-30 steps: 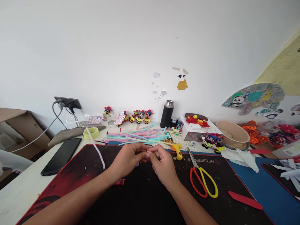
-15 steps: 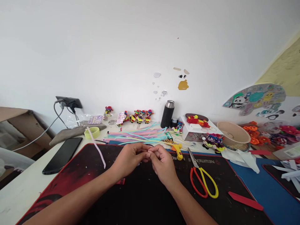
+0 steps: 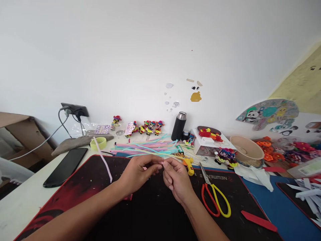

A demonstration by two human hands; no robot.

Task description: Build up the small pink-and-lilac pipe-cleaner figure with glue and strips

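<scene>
Over the black mat [image 3: 160, 214], my left hand [image 3: 141, 172] and my right hand [image 3: 177, 177] meet fingertip to fingertip. Between them they pinch something tiny and pinkish, too small to name. The fingers of both hands are curled closed. Behind the hands lies a bundle of pastel pipe cleaners [image 3: 147, 147]. A yellow glue gun [image 3: 190, 166] is just beyond my right hand. Scissors [image 3: 213, 197] with one red and one yellow handle rest on the mat to the right. A lilac pipe cleaner [image 3: 104, 160] leans over a tape roll [image 3: 100, 143] at the left.
A black phone [image 3: 65, 167] lies at the left. Along the wall stand small colourful figures [image 3: 151, 128] and a black flask [image 3: 179, 126]. To the right are a white box [image 3: 208, 147], a beige bowl [image 3: 247, 147], a red strip [image 3: 259, 221] and white paper strips [image 3: 307, 194].
My fingertips have drawn slightly apart, and a pinkish bit now shows between them. My right hand's lower fingers are more visible. The camera view has shifted slightly.
</scene>
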